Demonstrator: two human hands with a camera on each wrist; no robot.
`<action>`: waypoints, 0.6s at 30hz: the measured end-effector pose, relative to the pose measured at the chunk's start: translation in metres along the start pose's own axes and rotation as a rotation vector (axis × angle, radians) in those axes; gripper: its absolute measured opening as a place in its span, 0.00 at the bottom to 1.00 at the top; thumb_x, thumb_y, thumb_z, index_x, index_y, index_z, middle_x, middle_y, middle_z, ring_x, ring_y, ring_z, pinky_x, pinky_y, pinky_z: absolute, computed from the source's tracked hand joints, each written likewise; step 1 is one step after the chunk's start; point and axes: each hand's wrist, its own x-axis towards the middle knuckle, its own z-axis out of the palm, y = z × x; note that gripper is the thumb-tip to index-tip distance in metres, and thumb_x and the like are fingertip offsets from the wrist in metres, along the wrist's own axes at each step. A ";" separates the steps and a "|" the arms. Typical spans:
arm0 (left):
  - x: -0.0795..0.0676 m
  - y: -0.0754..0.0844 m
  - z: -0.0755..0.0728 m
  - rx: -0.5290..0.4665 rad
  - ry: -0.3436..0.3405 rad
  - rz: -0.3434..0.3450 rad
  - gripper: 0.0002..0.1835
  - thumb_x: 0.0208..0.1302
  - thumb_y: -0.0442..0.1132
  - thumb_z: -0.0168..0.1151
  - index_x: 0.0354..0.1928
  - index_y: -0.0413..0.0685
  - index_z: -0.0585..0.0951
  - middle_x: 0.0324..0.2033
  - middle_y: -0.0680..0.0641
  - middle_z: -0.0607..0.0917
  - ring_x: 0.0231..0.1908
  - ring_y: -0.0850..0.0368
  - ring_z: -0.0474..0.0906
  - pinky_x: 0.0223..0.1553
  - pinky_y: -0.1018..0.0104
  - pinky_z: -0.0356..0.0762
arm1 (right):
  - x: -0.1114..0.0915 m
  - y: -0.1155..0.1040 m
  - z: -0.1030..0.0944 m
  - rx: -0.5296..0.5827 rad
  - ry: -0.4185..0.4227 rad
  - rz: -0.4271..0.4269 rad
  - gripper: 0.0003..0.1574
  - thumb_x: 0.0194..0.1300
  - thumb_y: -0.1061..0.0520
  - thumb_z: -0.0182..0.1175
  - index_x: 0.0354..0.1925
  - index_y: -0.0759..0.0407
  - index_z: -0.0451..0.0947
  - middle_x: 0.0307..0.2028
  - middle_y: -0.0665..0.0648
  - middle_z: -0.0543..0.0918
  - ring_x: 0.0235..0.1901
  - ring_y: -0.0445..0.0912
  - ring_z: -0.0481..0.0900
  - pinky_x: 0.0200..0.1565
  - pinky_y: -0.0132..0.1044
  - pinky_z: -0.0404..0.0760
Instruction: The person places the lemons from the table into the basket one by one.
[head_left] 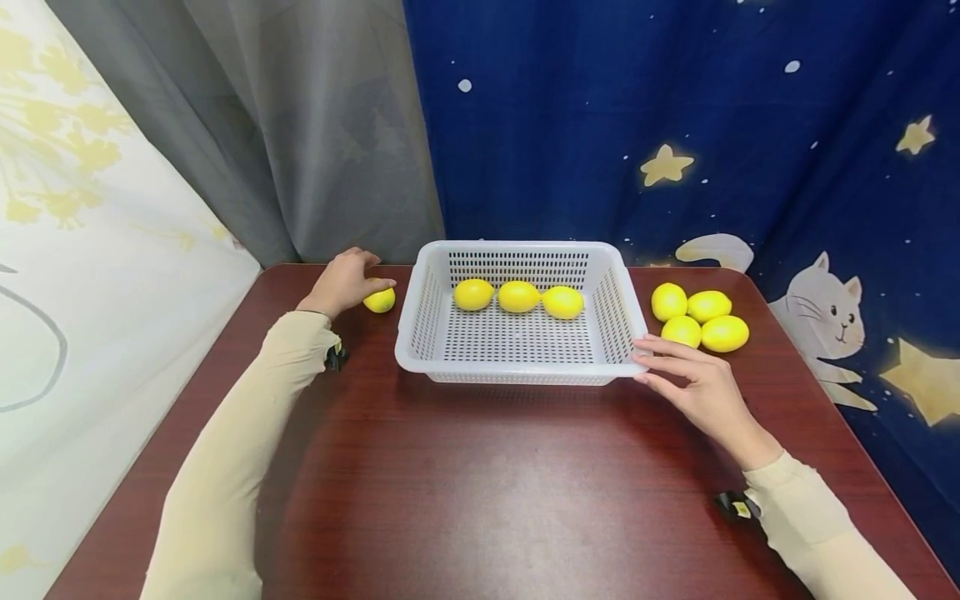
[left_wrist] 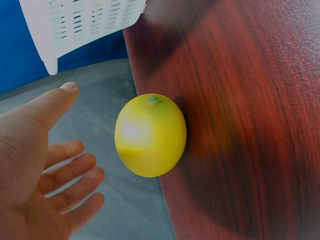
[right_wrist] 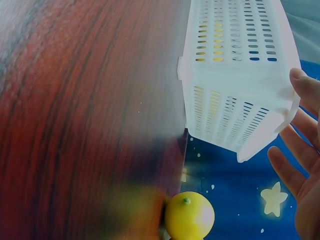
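A white perforated plastic basket [head_left: 517, 367] stands on the table with three yellow lemons [head_left: 519, 297] in a row inside. My left hand [head_left: 342, 283] reaches over a single lemon [head_left: 381, 301] left of the basket. In the left wrist view, its thumb and fingers are spread, with a gap between them and that lemon [left_wrist: 150, 135]. At the basket's right front corner, my right hand [head_left: 701, 387] touches the rim with extended fingers. The right wrist view shows the thumb at the basket's edge [right_wrist: 235, 80], the other fingers partly behind it.
Several lemons [head_left: 705, 321] lie grouped on the table right of the basket, one of them [right_wrist: 189, 216] showing in the right wrist view. The dark red wooden table [head_left: 480, 483] ends at grey [head_left: 330, 125] and blue starry curtains [head_left: 555, 125] behind.
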 end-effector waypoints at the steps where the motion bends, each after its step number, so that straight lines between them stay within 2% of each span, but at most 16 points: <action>1: 0.000 0.000 0.000 0.007 -0.002 -0.009 0.34 0.63 0.52 0.65 0.61 0.30 0.74 0.58 0.32 0.77 0.58 0.37 0.73 0.63 0.42 0.71 | 0.000 0.000 0.000 0.000 0.004 -0.009 0.31 0.43 0.66 0.78 0.49 0.53 0.87 0.53 0.55 0.87 0.61 0.23 0.72 0.61 0.13 0.65; 6: -0.002 -0.002 0.005 0.033 0.001 -0.049 0.34 0.64 0.52 0.64 0.61 0.29 0.74 0.57 0.30 0.77 0.57 0.36 0.73 0.63 0.41 0.71 | 0.000 0.002 0.001 -0.003 0.021 -0.042 0.32 0.42 0.67 0.78 0.49 0.53 0.87 0.52 0.56 0.87 0.61 0.25 0.73 0.60 0.13 0.66; 14: -0.004 -0.004 0.013 0.051 0.027 -0.101 0.33 0.64 0.53 0.63 0.59 0.29 0.76 0.55 0.30 0.78 0.54 0.35 0.76 0.59 0.42 0.74 | 0.000 0.001 0.001 -0.008 0.025 -0.035 0.31 0.43 0.66 0.78 0.49 0.53 0.87 0.52 0.56 0.87 0.61 0.25 0.73 0.59 0.13 0.66; 18: -0.005 -0.004 0.016 0.068 0.025 -0.115 0.33 0.64 0.53 0.62 0.58 0.28 0.76 0.52 0.30 0.78 0.50 0.36 0.76 0.55 0.42 0.75 | -0.001 -0.001 0.000 -0.007 0.009 -0.003 0.30 0.45 0.64 0.78 0.50 0.52 0.87 0.53 0.55 0.87 0.62 0.23 0.72 0.60 0.13 0.66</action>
